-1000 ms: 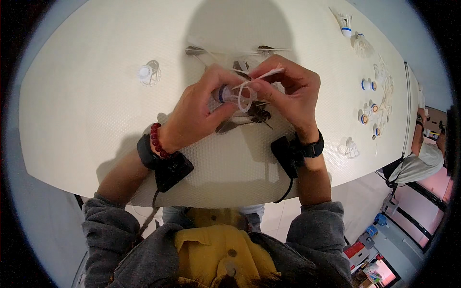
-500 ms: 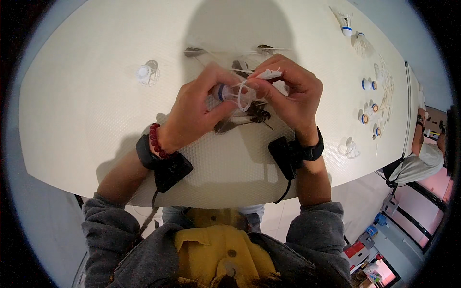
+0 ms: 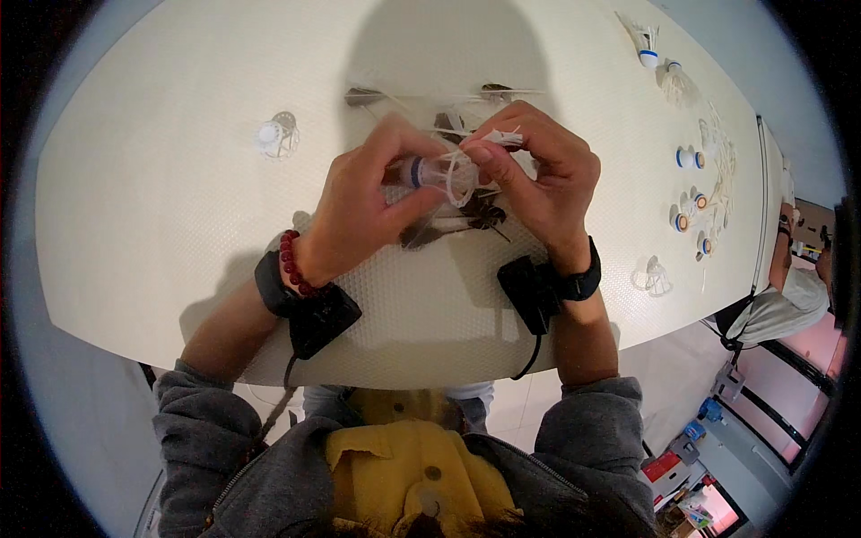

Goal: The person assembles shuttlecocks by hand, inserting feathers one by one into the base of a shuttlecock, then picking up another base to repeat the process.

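Note:
My left hand (image 3: 352, 204) grips a shuttlecock (image 3: 439, 176) with a blue-banded white base and a pale open skirt. It lies on its side, base toward the left palm and skirt to the right. At the skirt's far edge my right hand (image 3: 547, 179) pinches a bunch of white feather stubs (image 3: 504, 138) between thumb and fingers. Whether these stubs are still joined to the skirt is hard to make out. Beneath both hands, dark feathers (image 3: 484, 213) and white quills lie on the table, partly covered by the fingers.
On the pale table (image 3: 179, 233), a white netted skirt piece (image 3: 276, 134) sits left and another (image 3: 655, 277) right. Farther right are several blue-edged shuttlecock bases (image 3: 683, 160), loose quills (image 3: 725, 170) and a feathered shuttlecock (image 3: 647, 56). Another person's arm (image 3: 782, 247) shows past the right edge.
Both hands keep their holds. My right hand has shifted very slightly, with a small turn of the stubs in its pinch. Nothing else on the table has visibly moved.

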The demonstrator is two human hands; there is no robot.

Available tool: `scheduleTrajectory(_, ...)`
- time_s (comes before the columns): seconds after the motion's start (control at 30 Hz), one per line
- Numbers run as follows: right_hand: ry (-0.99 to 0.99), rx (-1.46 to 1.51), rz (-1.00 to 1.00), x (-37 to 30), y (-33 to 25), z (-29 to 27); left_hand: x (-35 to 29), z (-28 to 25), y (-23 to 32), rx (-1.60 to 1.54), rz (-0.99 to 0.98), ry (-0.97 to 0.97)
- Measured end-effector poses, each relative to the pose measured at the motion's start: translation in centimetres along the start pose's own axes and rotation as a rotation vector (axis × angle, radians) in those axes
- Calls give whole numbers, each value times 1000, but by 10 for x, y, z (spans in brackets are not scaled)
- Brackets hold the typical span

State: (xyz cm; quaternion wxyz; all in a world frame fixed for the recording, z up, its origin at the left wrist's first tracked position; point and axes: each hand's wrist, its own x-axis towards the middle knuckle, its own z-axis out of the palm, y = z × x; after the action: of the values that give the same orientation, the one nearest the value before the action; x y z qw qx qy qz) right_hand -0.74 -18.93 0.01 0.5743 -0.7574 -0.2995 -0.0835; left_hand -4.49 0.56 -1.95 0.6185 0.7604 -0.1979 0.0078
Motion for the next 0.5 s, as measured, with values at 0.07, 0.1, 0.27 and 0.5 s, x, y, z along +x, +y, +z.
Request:
scheduleTrajectory(0.07,-12,-1,-4,0,-1,-1,1,-2,4,56,-32,-35)
scheduleTrajectory(0.1,-26,-20,6,1,-2,-2,1,-2,5,55,-32,-36)
scheduleTrajectory(0.27,-29,24,-53,3,-4,1,0,-2,5,-3,-6,-21)
scheduleTrajectory(0.5,-5,39,-17,2,-5,0,0,0,2,-76,-43,-4)
